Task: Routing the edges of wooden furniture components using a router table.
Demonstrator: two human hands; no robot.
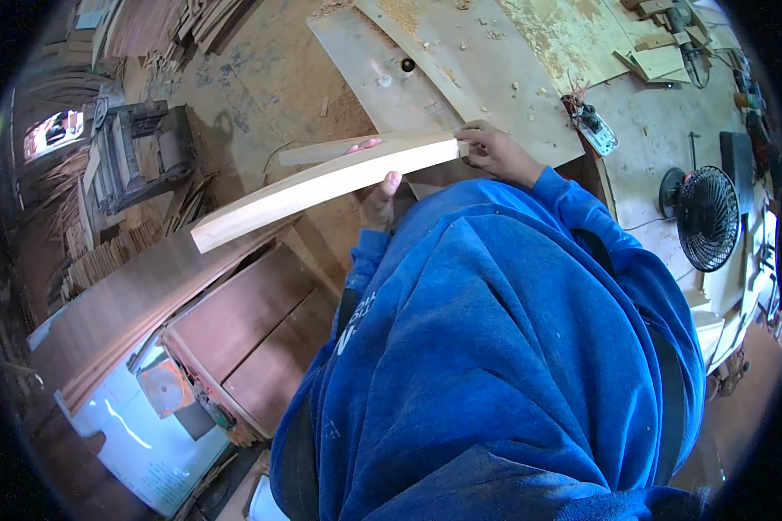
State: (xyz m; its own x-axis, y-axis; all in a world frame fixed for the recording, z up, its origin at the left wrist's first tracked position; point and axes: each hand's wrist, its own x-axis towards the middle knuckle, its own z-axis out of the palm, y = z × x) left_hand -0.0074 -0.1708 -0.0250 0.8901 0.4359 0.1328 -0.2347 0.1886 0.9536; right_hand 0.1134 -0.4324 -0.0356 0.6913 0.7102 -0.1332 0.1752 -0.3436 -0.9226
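A pale, slightly curved wooden board (313, 184) stretches leftward across the front of my blue-clad body. My left hand (379, 193) is closed on it from underneath, with fingertips showing above its top edge and the thumb below. At the board's right end, my right hand (495, 152) has its fingers bent around the tip. Behind the held board lies a second pale strip (308, 154), partly hidden by it; whether the two touch I cannot tell.
A sawdust-strewn worktop (539, 130) is ahead, with a white corded device (595, 126) on it and a black fan (704, 217) at right. Stacked planks (156, 30) and a dark machine (135, 156) stand left. A pinkish cabinet (235, 313) and large panels are at lower left.
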